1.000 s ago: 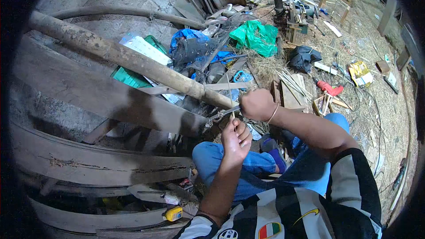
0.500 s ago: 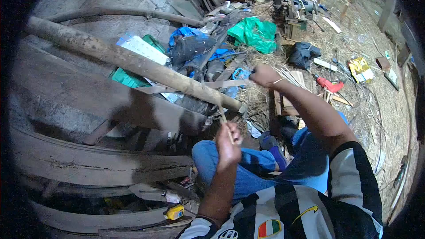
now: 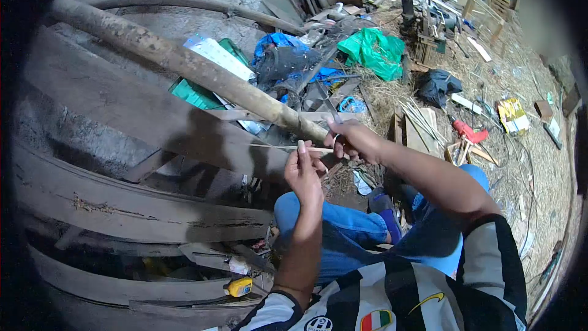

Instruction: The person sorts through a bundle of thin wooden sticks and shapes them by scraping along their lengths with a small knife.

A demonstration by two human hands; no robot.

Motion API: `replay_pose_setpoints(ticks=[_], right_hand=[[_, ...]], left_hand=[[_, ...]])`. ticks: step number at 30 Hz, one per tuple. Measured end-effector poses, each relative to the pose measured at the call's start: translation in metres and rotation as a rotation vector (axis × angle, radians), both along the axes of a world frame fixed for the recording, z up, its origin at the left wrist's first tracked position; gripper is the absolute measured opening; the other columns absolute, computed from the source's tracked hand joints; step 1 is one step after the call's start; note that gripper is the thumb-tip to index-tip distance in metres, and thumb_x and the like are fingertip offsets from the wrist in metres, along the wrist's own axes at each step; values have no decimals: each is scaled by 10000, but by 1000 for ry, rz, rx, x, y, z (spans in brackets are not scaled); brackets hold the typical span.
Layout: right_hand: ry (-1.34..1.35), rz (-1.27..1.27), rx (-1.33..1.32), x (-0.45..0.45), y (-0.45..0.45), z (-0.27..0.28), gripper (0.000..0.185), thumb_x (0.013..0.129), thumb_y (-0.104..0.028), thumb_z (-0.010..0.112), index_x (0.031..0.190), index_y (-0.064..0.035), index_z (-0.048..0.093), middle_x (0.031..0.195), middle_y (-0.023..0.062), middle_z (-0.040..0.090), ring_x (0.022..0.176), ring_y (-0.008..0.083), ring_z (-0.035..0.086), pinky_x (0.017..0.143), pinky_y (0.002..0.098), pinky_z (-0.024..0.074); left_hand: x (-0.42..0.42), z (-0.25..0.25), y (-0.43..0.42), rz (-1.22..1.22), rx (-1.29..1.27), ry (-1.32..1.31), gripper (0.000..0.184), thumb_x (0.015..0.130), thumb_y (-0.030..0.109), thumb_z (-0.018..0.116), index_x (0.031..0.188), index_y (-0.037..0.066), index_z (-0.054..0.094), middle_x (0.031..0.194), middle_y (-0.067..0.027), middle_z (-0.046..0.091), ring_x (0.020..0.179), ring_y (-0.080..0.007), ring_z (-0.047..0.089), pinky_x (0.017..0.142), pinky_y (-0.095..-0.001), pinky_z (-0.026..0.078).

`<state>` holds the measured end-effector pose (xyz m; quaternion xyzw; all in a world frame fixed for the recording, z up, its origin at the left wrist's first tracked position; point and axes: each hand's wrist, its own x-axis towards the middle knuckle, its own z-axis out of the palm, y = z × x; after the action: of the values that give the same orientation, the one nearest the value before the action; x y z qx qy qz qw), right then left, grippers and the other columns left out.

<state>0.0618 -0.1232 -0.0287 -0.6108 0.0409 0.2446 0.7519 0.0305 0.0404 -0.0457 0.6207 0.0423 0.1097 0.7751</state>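
My left hand (image 3: 305,175) is closed on a thin pale stick (image 3: 278,146), thumb up. The stick lies nearly level, one end reaching left past the fingers and the other toward my right hand (image 3: 361,141). That right hand is closed around a knife, and its narrow grey blade (image 3: 331,109) points up and away. Its fingers come close to the stick's right end; whether they touch it I cannot tell. Just beyond both hands, a long round pole (image 3: 184,61) slants down from the upper left, its near end partly hidden by my right hand.
Wooden boards (image 3: 141,220) run along the left, with a yellow bottle (image 3: 239,287) among them. Ahead lie a green plastic sheet (image 3: 373,54) and a black plastic bag (image 3: 438,87). To the right are a red power drill (image 3: 468,132), cables and several thin sticks (image 3: 422,124).
My right hand has come down and left, close to my left hand, and the knife blade now shows clearly. The stick has swung from steep to nearly level. The view has shifted slightly.
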Motion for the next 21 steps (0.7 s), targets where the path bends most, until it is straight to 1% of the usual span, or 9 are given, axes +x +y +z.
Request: replay_pose_setpoints(ticks=[8, 10, 12, 13, 14, 16, 18, 19, 21], right_hand=[[-54, -99, 55, -12, -14, 7, 254, 925, -301, 706, 903, -52, 663, 645, -17, 566, 501, 80, 484, 405, 275, 314], [-89, -115, -15, -1, -23, 6, 240, 909, -278, 723, 893, -43, 678, 683, 7, 609, 528, 101, 531, 435, 301, 373], [-397, -117, -314, 9, -38, 5, 281, 885, -282, 735, 901, -4, 698, 728, 62, 669, 602, 164, 610, 537, 367, 470], [-628, -113, -413, 15, -49, 6, 306, 861, -288, 741, 922, 11, 711, 775, 162, 708, 710, 270, 682, 672, 430, 513], [-626, -119, -412, 19, -56, 5, 306, 861, -288, 741, 922, 11, 711, 775, 162, 708, 710, 270, 682, 672, 430, 513], [-697, -72, -674, 15, -68, 23, 309, 864, -298, 724, 933, 2, 710, 798, 229, 689, 778, 354, 692, 718, 462, 514], [-734, -64, -709, 13, -73, 28, 317, 878, -326, 701, 906, -10, 710, 827, 257, 672, 820, 402, 678, 722, 476, 515], [-740, -58, -779, 14, -76, 27, 336, 880, -345, 697, 904, -9, 703, 834, 252, 675, 833, 410, 676, 727, 483, 515], [-797, -88, -902, 19, -78, 19, 360, 894, -377, 675, 915, -18, 685, 855, 242, 678, 869, 433, 664, 739, 504, 515]], left_hand=[[4, -3, -12, -100, 190, -218, 298, 1030, 228, 564, 1129, -35, 666, 856, -54, 679, 683, -81, 611, 589, -223, 488], [3, -1, -6, -182, 219, -249, 299, 1025, 224, 565, 1148, -33, 656, 895, -71, 682, 688, -105, 627, 589, -239, 506], [3, 5, 5, -268, 244, -281, 301, 1019, 219, 566, 1167, -32, 646, 933, -88, 685, 693, -130, 643, 589, -256, 525], [4, 11, 15, -369, -1, -87, 337, 1025, 251, 540, 1185, -31, 632, 965, -108, 683, 692, -158, 651, 579, -279, 537], [5, 17, 24, -465, -245, 112, 372, 1031, 283, 514, 1203, -30, 618, 996, -127, 680, 691, -186, 659, 570, -302, 549], [7, 25, 38, -536, -344, 250, 476, 1048, 385, 433, 1217, -28, 600, 921, -142, 681, 653, -214, 655, 545, -323, 550], [8, 27, 48, -790, -122, 413, 536, 1057, 434, 379, 1210, -27, 608, 771, -134, 660, 532, -205, 605, 456, -296, 495], [6, 30, 47, -840, -40, 391, 461, 1059, 391, 421, 1117, -19, 624, 610, -98, 581, 416, -180, 514, 372, -273, 403], [5, 34, 45, -880, -14, 445, 407, 1056, 359, 445, 1052, -9, 619, 581, -78, 549, 397, -164, 484, 356, -265, 369]])
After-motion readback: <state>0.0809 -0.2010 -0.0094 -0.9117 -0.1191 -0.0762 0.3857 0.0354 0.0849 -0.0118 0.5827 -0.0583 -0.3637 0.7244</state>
